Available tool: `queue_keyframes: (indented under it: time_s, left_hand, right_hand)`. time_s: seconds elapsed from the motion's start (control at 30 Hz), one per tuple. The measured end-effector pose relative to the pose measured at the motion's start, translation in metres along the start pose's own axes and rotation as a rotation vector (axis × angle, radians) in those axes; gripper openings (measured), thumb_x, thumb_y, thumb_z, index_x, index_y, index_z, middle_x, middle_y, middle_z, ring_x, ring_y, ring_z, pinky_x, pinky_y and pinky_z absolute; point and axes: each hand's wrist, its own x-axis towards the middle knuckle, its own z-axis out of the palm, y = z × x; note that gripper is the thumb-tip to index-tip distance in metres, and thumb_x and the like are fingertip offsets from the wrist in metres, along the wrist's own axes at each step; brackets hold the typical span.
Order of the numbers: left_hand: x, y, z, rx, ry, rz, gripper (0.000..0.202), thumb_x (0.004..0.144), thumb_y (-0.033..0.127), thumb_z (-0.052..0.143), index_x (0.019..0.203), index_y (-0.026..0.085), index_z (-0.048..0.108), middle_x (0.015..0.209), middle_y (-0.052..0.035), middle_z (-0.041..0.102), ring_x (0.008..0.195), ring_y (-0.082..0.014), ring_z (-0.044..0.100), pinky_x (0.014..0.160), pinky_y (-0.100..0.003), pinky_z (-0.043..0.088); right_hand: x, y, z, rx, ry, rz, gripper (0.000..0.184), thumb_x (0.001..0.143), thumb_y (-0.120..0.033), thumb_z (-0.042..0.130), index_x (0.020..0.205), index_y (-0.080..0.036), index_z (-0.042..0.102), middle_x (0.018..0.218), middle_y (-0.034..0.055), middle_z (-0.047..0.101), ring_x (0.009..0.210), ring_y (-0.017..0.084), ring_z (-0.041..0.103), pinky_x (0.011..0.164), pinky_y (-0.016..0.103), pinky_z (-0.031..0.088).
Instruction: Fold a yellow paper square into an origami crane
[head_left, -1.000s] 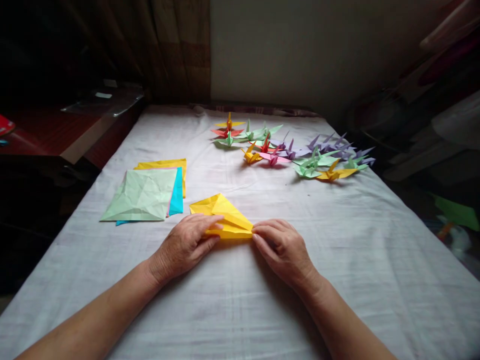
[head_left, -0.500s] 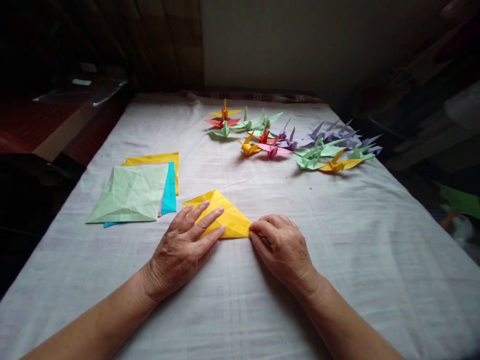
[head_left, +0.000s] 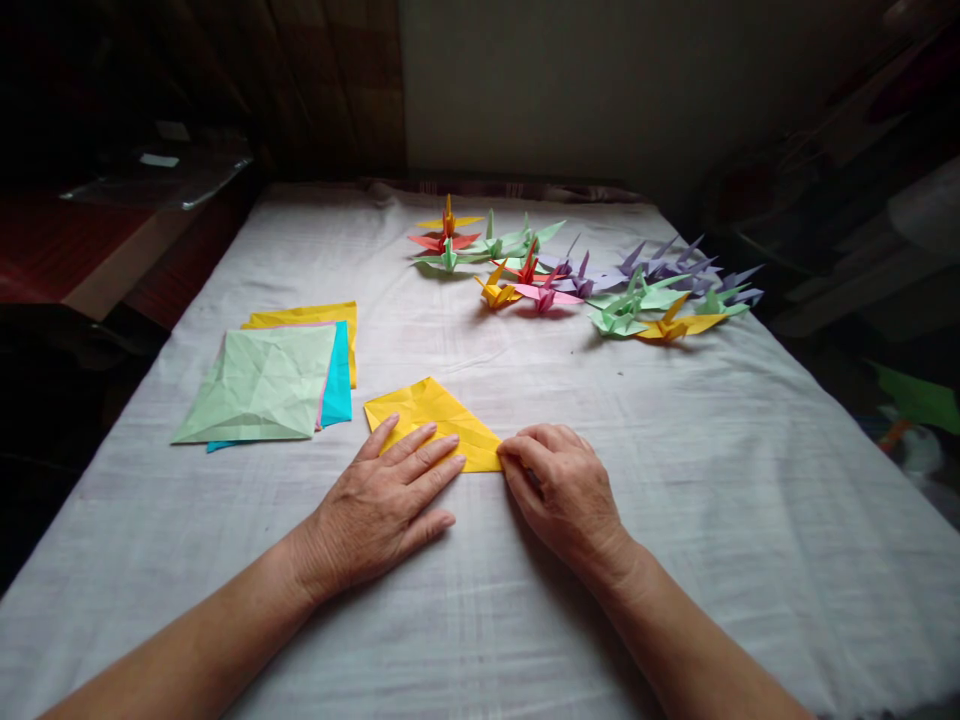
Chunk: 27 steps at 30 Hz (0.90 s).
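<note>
A yellow sheet of origami paper (head_left: 431,405), folded into a kite-like shape, lies flat on the cloth in front of me. My left hand (head_left: 390,495) rests on its near left part with the fingers stretched out and slightly spread, the thumb lying on the cloth. At the paper's right-hand point, my right hand (head_left: 561,490) pinches the tip between thumb and forefinger, its other fingers curled. That tip is hidden by the fingers.
Crumpled paper sheets, with a pale green sheet (head_left: 262,385) on top, lie at the left. Several folded paper cranes (head_left: 546,295) in yellow, red, green, pink and purple stand at the back. A white cloth (head_left: 480,600) covers the table. A dark red surface (head_left: 67,240) adjoins at left.
My left hand has slid a little toward me, and its thumb has come off the paper. The raised left flap of the yellow paper now lies flatter. My right hand keeps its pinch.
</note>
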Motion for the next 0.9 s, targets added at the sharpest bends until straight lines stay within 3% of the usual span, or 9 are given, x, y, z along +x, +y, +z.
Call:
queue_keyframes:
  time_s: [0.23, 0.47, 0.67, 0.9]
  left_hand:
    - [0.0, 0.0, -0.001, 0.027, -0.014, -0.012, 0.045, 0.098, 0.048, 0.046, 0.135, 0.024, 0.056, 0.146, -0.0088, 0.052, 0.135, -0.0281, 0.047, 0.118, -0.052, 0.02]
    - [0.0, 0.0, 0.0, 0.04, -0.026, -0.028, 0.045, 0.098, 0.048, 0.045, 0.136, 0.027, 0.055, 0.145, -0.0078, 0.054, 0.133, -0.0272, 0.048, 0.118, -0.054, 0.016]
    - [-0.004, -0.004, 0.003, 0.075, -0.047, -0.005, 0.052, 0.097, 0.054, 0.043, 0.142, 0.029, 0.048, 0.148, -0.0056, 0.05, 0.137, -0.0268, 0.044, 0.119, -0.053, 0.011]
    - [-0.011, -0.013, -0.004, 0.101, -0.115, 0.049, 0.064, 0.095, 0.061, 0.041, 0.15, 0.028, 0.037, 0.15, -0.0065, 0.048, 0.14, -0.0268, 0.04, 0.12, -0.051, 0.002]
  right_hand:
    - [0.003, -0.006, 0.004, -0.056, -0.01, 0.066, 0.017, 0.088, -0.033, 0.062, 0.076, -0.022, 0.061, 0.083, 0.0042, 0.064, 0.083, 0.022, 0.055, 0.077, 0.035, 0.036]
    - [0.0, 0.009, -0.004, 0.008, -0.014, 0.146, 0.004, 0.086, -0.027, 0.063, 0.085, -0.026, 0.067, 0.107, 0.0052, 0.064, 0.105, 0.025, 0.056, 0.089, 0.042, 0.038]
    - [-0.002, 0.018, -0.002, 0.015, -0.02, 0.15, 0.004, 0.083, -0.025, 0.064, 0.083, -0.026, 0.068, 0.127, 0.0079, 0.06, 0.133, 0.035, 0.042, 0.101, 0.055, 0.036]
    - [-0.001, 0.017, -0.002, 0.034, -0.08, 0.162, 0.006, 0.083, -0.023, 0.065, 0.085, -0.026, 0.069, 0.138, 0.0085, 0.055, 0.14, 0.036, 0.034, 0.104, 0.06, 0.032]
